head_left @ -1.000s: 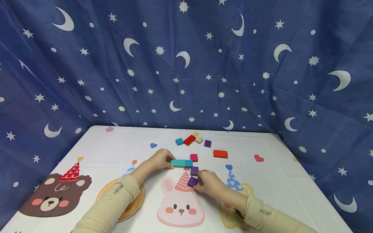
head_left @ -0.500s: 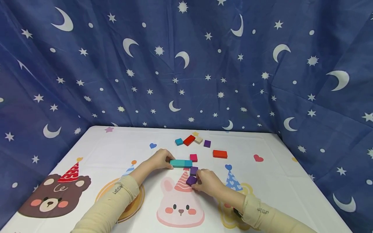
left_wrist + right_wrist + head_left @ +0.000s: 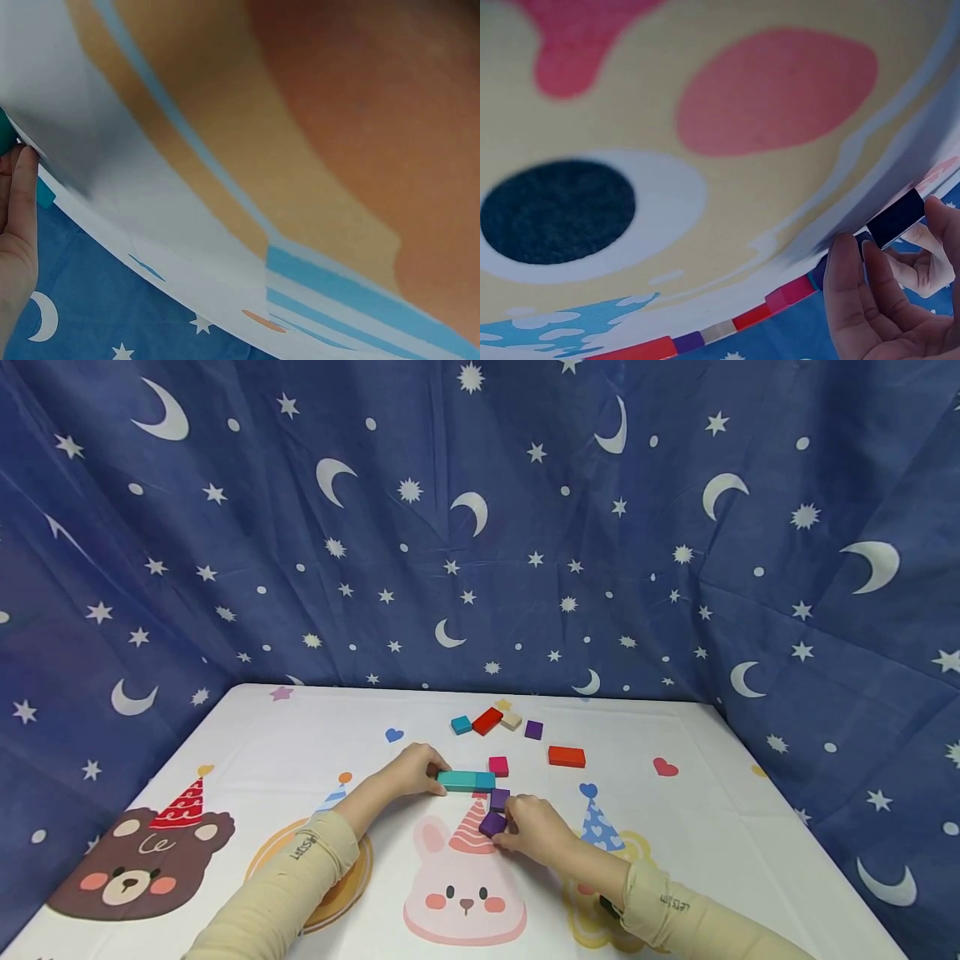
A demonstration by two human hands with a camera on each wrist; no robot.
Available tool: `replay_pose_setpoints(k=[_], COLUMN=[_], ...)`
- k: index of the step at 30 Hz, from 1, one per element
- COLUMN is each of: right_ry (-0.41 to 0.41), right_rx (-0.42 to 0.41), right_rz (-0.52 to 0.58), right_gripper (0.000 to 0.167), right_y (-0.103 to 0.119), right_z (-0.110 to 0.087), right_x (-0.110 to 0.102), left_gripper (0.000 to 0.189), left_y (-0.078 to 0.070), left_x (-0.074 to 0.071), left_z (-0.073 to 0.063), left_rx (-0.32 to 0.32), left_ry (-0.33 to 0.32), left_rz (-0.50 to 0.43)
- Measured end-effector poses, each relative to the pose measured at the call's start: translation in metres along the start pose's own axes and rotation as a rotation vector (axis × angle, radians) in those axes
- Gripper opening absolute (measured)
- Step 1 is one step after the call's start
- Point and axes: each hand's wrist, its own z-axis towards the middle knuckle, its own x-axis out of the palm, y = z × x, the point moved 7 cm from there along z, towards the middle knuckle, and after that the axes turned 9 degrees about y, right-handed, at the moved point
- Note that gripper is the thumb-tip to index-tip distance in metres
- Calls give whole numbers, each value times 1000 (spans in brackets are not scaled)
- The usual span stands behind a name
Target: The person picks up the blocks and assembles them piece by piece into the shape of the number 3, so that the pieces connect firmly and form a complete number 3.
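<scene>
Since a second ago: lower purple block [image 3: 492, 824] shifts a touch up and left in the head view, closer to the upper purple block [image 3: 500, 800]. Right hand [image 3: 536, 829] goes with it; left hand [image 3: 411, 768] holds its place.

Right hand, lower centre of the frame: pinches the lower purple block between thumb and fingers; right wrist view shows the dark block between the tips. Upper purple block just above it; cannot tell if the two touch.

Left hand, left of centre: thumb and finger pinch the left end of the long teal block [image 3: 456, 782]. A short blue block [image 3: 486, 782] abuts its right end. Pink block [image 3: 498, 767] sits just above the blue one's right side. Upper purple block just below the same end.

Further up the frame, above centre of the desk [image 3: 720, 810], a loose line, left to right: small blue block [image 3: 461, 725], tilted red block [image 3: 487, 722], beige block [image 3: 512, 721], far purple block [image 3: 534, 729]. Orange-red block [image 3: 566, 757] lies lower and right of these.

White cloth with printed animals; navy curtain [image 3: 525, 635] with moons and stars behind.
</scene>
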Motion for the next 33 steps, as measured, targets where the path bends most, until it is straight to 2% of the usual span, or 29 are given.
replay_pose_setpoints(k=[23,33], right_ry=[2,1], right_rx=[39,40], right_rz=[4,3], right_gripper=[27,27], right_y=[-2,-2], right_z=[2,2], right_x=[1,1], left_gripper=[32,31], left_y=[-1,0], left_x=[0,0], left_z=[0,0], left_rx=[-19,0], left_ry=[-2,0], left_rz=[0,3])
